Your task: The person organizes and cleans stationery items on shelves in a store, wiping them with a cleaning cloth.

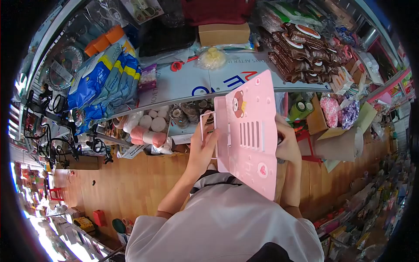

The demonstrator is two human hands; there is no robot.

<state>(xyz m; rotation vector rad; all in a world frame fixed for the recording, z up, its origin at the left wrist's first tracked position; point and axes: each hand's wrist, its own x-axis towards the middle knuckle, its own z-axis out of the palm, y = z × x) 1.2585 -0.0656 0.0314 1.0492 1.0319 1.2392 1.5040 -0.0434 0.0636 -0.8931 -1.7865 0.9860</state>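
A pink folding stand is held upright and tilted in front of my chest. Its large panel carries a bear print, a heart mark and a row of slots. A narrower pink panel joins it on the left, with a thin pale frame beyond. My left hand is closed around that frame's side, thumb toward the narrow panel. My right hand is curled at the large panel's right edge, its fingertips partly hidden behind the panel.
A shelf ahead bears blue packets, brown packets, a cardboard box and red-handled scissors. Black hooks hang at the left. Below the shelf sit a pink roll and an open carton. Wooden floor lies underneath.
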